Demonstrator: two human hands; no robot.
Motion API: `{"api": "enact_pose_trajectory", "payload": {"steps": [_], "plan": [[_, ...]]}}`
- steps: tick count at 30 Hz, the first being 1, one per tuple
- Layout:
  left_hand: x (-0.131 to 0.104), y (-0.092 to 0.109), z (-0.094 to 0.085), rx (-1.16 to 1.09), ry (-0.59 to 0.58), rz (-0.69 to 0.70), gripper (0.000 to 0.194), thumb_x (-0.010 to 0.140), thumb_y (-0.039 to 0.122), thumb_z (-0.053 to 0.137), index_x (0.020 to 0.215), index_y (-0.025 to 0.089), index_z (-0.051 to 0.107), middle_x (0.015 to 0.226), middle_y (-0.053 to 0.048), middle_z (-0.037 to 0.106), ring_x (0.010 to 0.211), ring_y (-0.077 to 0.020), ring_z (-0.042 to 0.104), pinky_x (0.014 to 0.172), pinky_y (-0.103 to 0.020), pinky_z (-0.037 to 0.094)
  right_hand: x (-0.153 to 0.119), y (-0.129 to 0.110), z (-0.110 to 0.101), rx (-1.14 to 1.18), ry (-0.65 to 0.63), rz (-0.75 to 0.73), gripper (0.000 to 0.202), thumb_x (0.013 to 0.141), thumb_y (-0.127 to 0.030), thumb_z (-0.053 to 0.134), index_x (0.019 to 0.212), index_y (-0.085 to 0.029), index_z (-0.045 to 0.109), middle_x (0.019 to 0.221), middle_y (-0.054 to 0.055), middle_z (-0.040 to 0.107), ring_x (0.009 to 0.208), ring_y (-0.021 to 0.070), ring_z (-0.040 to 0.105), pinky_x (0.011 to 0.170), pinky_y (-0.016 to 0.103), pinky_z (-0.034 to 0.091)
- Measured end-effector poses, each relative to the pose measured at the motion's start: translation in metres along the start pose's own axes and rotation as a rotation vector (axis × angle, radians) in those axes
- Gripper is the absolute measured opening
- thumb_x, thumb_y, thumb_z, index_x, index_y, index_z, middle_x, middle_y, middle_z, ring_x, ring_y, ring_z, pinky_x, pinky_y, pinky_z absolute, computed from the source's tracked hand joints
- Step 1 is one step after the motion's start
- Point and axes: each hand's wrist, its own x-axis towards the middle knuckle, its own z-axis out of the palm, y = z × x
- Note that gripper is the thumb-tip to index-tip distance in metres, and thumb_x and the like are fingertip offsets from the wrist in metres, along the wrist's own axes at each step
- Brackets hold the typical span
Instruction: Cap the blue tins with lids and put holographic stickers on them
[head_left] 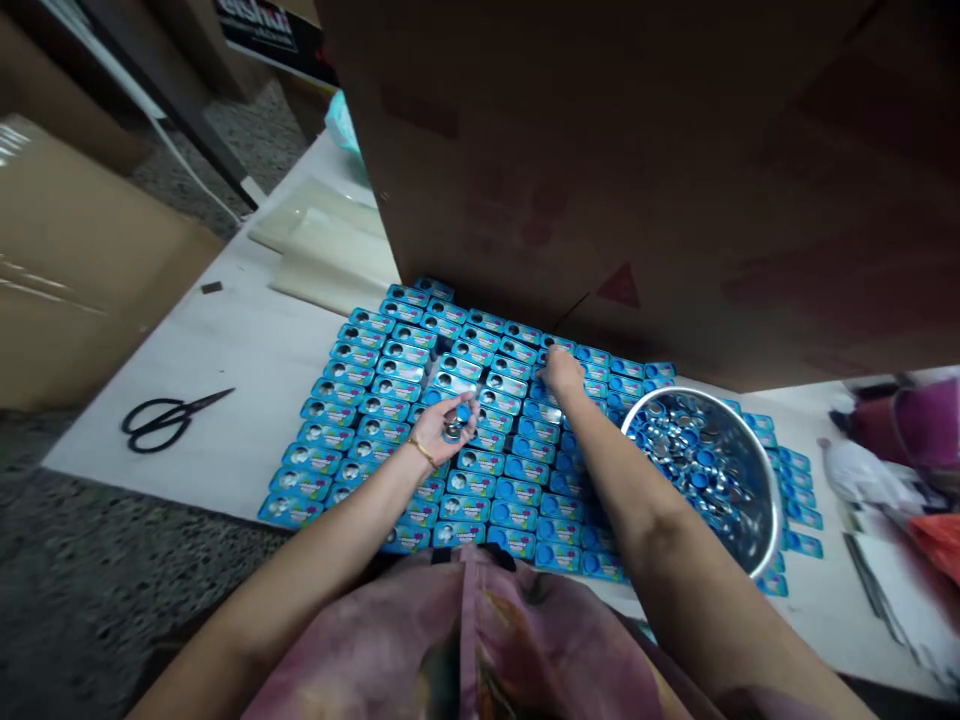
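Observation:
Rows of small blue rectangular packs (463, 483) with printed labels cover the table, each with a round spot at one end. Many spots on the left look silver or dark, while several farther right are blue. My left hand (433, 432), palm up with curled fingers, holds a few small round metal caps (454, 426), silver and blue, above the packs. My right hand (561, 372) reaches to the far rows, fingers closed and pressed down at a pack; what they pinch is hidden. Beside my right forearm a metal bowl (775, 500) holds many similar caps.
A large cardboard box (540, 180) stands right behind the packs. Black scissors (176, 415) lie on the white table (247, 350) at left, near some pale sheets (330, 250). At right are a white bag (862, 475) and a purple container (930, 425).

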Motion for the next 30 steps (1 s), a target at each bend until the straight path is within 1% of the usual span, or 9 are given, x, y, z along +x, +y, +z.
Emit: {"api": "enact_pose_trajectory", "payload": {"steps": [3,5,7,9,15,17,22,27,30], "plan": [[0.005,0.0,0.001,-0.035,-0.02,0.077,0.012,0.079,0.011,0.05,0.087,0.011,0.057,0.066,-0.004,0.058,0.07,-0.0136,0.06,0.064,-0.027,0.053,-0.051,-0.022,0.009,0.222,0.161,-0.289,0.029,0.086,-0.035,0.042,0.109,-0.022,0.055,0.104,0.009,0.059,0.093,0.0202,0.055,0.076,0.029,0.042],[0.01,-0.001,0.002,-0.027,-0.085,0.067,0.013,0.08,0.01,0.046,0.085,0.01,0.058,0.061,-0.002,0.056,0.059,-0.0104,0.057,0.057,-0.024,0.052,-0.082,-0.04,0.018,0.33,0.118,-0.57,0.029,0.086,-0.036,0.041,0.108,-0.027,0.056,0.105,0.005,0.057,0.094,0.017,0.054,0.077,0.025,0.041],[0.014,-0.003,0.002,-0.013,-0.152,0.021,0.015,0.082,0.01,0.043,0.082,0.01,0.058,0.059,-0.001,0.056,0.047,-0.0065,0.051,0.045,-0.018,0.046,-0.099,-0.054,0.026,0.368,0.076,-0.677,0.029,0.085,-0.036,0.044,0.111,-0.03,0.056,0.104,0.004,0.057,0.095,0.0172,0.053,0.075,0.025,0.041],[0.016,-0.006,0.003,0.006,-0.193,0.011,0.018,0.083,0.011,0.04,0.081,0.01,0.058,0.061,-0.001,0.057,0.046,-0.0058,0.05,0.043,-0.017,0.044,-0.102,-0.059,0.032,0.408,0.063,-0.637,0.029,0.084,-0.033,0.047,0.111,-0.03,0.055,0.103,0.004,0.058,0.095,0.0178,0.053,0.075,0.026,0.042],[0.014,-0.015,0.004,0.091,-0.128,0.037,0.02,0.084,0.025,0.045,0.086,0.01,0.059,0.074,-0.006,0.063,0.071,-0.0147,0.061,0.07,-0.032,0.053,-0.087,-0.04,0.032,0.6,0.086,-0.555,0.024,0.081,-0.022,0.049,0.103,-0.026,0.061,0.098,0.002,0.061,0.091,0.015,0.054,0.081,0.026,0.041],[0.014,-0.017,0.004,0.165,-0.086,0.02,0.019,0.081,0.026,0.051,0.085,0.01,0.06,0.07,-0.007,0.062,0.071,-0.0151,0.062,0.066,-0.029,0.053,-0.089,-0.033,0.029,0.574,0.126,-0.524,0.024,0.082,-0.022,0.047,0.102,-0.024,0.062,0.097,0.004,0.06,0.09,0.0154,0.054,0.079,0.026,0.041],[0.016,-0.02,0.007,0.348,0.032,0.114,0.015,0.071,0.011,0.061,0.086,0.013,0.062,0.068,-0.002,0.061,0.055,-0.0073,0.057,0.046,-0.016,0.046,-0.093,-0.026,0.029,0.704,0.032,-0.645,0.02,0.081,-0.029,0.049,0.077,-0.019,0.066,0.085,0.004,0.058,0.084,0.0133,0.053,0.075,0.024,0.042],[0.023,-0.024,0.015,0.458,0.078,0.198,0.024,0.063,0.01,0.068,0.085,0.014,0.062,0.072,-0.003,0.061,0.064,-0.0099,0.06,0.042,-0.013,0.039,-0.084,-0.032,0.046,1.014,0.181,-0.348,0.01,0.072,-0.023,0.054,0.076,-0.017,0.06,0.089,0.003,0.054,0.068,0.0108,0.052,0.063,0.024,0.045],[0.027,-0.025,0.023,0.512,0.09,0.251,0.023,0.062,0.011,0.069,0.084,0.014,0.063,0.071,-0.003,0.061,0.064,-0.0096,0.06,0.042,-0.012,0.039,-0.074,-0.033,0.051,1.101,0.055,-0.242,0.017,0.067,-0.022,0.054,0.083,-0.018,0.058,0.082,0.001,0.056,0.056,0.0098,0.051,0.054,0.024,0.044]]}}
